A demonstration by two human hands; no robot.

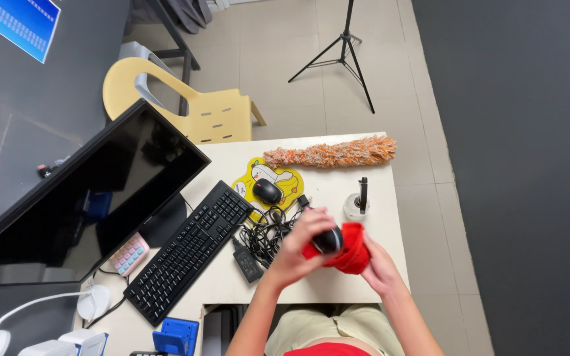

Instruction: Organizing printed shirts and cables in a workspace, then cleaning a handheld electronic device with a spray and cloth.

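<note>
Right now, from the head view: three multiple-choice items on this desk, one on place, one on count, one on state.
1. Where does the orange fuzzy duster lie?
A. at the desk's far edge
B. on the black keyboard
C. on the floor

2. How many computer mice show?
A. one
B. two
C. four

3. What state is the monitor in?
A. bright picture
B. dark screen
C. lying face down

Answers:
1. A, it lies along the far edge of the desk, beyond the yellow mouse pad.
2. B, one black mouse sits on the pad, and a second mouse is in the left hand, against the red cloth held by the right hand.
3. B, the screen is dark and stands upright.
</note>
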